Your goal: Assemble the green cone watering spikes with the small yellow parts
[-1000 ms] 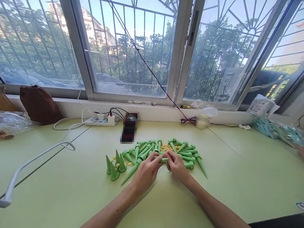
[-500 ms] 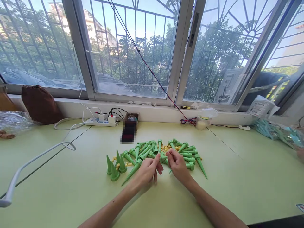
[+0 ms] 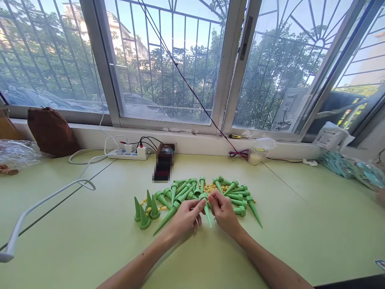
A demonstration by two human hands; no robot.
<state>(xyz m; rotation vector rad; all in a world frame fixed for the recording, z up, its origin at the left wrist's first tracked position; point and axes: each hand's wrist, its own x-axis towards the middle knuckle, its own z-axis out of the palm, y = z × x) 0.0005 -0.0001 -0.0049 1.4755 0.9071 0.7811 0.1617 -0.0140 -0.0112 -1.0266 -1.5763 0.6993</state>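
A heap of green plastic cone spikes (image 3: 186, 189) lies on the pale green table (image 3: 90, 233), with small yellow pieces (image 3: 214, 187) among them. Both hands meet just in front of the heap. My left hand (image 3: 186, 217) pinches the threaded head of one green spike (image 3: 206, 210), whose tip points down toward me. My right hand (image 3: 223, 210) is closed in a pinch at the same head, fingertips touching it. Three spikes (image 3: 144, 212) stand upright at the left of the heap.
A white power strip (image 3: 128, 153) with plugs and cables sits by the window sill. A brown pouch (image 3: 51, 131) is at far left, a white cable loop (image 3: 45, 198) on the left, a small jar (image 3: 255, 154) and plastic bags (image 3: 351, 166) at right.
The spike has turned from lying flat between the fingers to hanging tip-down toward me. Both hands stayed in front of the heap.
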